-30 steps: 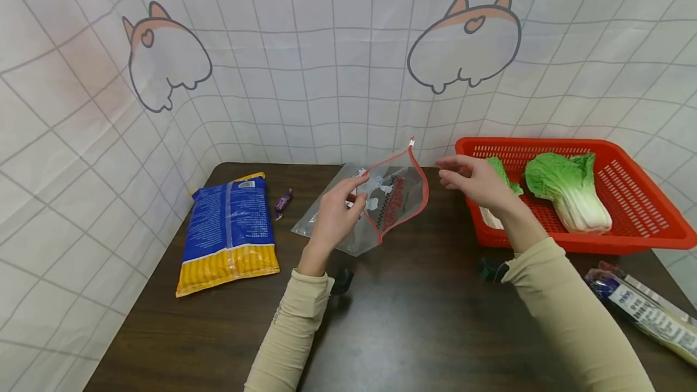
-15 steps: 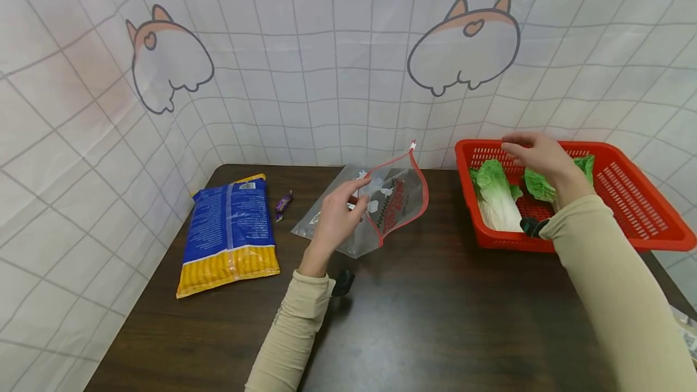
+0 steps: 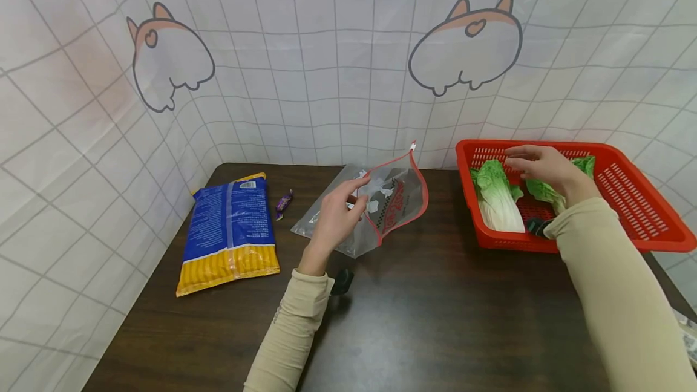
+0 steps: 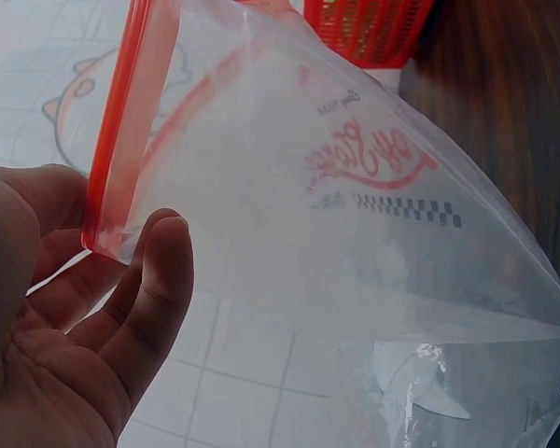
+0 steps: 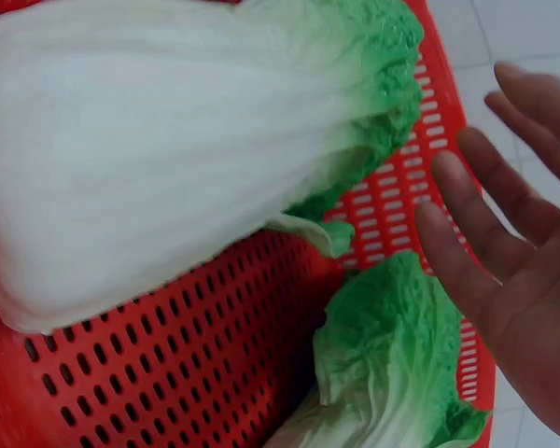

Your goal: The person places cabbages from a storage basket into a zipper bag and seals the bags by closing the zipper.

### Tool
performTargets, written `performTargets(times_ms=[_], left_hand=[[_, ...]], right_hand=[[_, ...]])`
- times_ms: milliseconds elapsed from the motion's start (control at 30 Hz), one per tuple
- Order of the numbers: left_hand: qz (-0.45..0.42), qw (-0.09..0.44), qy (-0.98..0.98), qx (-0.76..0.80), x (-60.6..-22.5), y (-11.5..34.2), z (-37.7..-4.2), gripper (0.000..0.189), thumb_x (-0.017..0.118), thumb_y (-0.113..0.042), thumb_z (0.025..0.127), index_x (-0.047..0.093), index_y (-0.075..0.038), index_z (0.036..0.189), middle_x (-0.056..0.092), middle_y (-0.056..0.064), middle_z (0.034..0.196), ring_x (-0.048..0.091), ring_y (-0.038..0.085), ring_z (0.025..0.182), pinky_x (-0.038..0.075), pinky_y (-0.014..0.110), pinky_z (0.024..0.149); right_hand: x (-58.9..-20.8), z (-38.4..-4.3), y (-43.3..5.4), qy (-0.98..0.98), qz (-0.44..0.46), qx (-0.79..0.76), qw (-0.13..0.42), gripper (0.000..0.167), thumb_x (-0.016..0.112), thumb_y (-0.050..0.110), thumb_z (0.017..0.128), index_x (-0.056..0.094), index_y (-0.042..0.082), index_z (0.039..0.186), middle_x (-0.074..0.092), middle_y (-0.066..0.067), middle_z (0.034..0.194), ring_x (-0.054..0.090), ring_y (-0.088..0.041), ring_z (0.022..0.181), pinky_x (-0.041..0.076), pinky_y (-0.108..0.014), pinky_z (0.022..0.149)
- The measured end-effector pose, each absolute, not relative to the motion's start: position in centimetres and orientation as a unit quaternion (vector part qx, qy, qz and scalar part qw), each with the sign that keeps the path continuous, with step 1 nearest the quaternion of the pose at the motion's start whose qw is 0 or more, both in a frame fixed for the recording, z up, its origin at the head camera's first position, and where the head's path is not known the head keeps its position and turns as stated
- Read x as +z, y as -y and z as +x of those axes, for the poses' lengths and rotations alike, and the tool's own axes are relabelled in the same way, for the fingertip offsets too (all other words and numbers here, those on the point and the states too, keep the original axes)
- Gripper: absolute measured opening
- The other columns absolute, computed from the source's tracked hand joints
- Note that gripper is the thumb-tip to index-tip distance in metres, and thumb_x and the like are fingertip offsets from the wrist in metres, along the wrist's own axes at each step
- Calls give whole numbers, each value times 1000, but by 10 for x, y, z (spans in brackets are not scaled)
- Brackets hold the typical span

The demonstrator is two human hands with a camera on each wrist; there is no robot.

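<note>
My left hand (image 3: 337, 213) pinches the red-edged opening of a clear zip bag (image 3: 400, 198). The bag's mouth gapes to the right, and in the left wrist view its red zip strip (image 4: 121, 131) runs up from between thumb and fingers. Over the red basket (image 3: 653, 225) hovers my right hand (image 3: 547, 168), fingers spread and holding nothing. To its left a Chinese cabbage (image 3: 498, 201) lies in the basket, large in the right wrist view. Partly hidden under the hand and wrist is a second Chinese cabbage (image 5: 383, 355).
A blue and yellow packet (image 3: 229, 231) lies at the left of the dark table (image 3: 425, 319), with a small purple wrapped candy (image 3: 284, 203) beside it. A white sheet with a grid (image 3: 305, 77) hangs behind. At the right edge a packet (image 3: 687, 334) shows partly.
The right hand has moved right, from beside the bag's mouth to above the basket, uncovering the left cabbage and partly covering the other one. The left hand and bag have hardly moved.
</note>
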State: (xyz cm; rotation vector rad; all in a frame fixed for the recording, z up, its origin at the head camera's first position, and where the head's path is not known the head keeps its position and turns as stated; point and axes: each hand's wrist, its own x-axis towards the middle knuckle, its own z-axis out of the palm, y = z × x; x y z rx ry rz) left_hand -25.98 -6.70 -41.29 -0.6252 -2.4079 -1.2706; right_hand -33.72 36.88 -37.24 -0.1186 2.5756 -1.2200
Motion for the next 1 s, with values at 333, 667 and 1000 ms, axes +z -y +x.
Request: performTargets(times_ms=[333, 667, 1000], left_hand=[[-223, 183, 848, -445, -413, 68, -260, 34, 59, -7, 95, 64, -7, 128, 66, 11, 119, 68, 15, 73, 48, 23, 50], [-220, 173, 853, -440, -414, 69, -259, 35, 60, -9, 96, 64, -9, 130, 65, 9, 123, 67, 14, 75, 48, 23, 50], [-217, 172, 852, -445, -415, 69, -260, 35, 60, -9, 95, 64, -9, 130, 65, 9, 122, 67, 15, 76, 48, 23, 50]], right_hand=[[-370, -333, -386, -902, -23, -421, 92, 77, 51, 52, 97, 26, 8, 155, 30, -23, 152, 37, -40, 132, 32, -57, 107], [-373, -318, -420, -889, 55, -450, 63, 85, 57, 57, 91, 23, 15, 157, 18, -22, 159, 17, -44, 142, 20, -60, 111], [-384, -302, -443, -882, 123, -455, 12, 85, 55, 62, 89, 28, 18, 156, 26, -3, 158, 30, -33, 132, 36, -49, 103]])
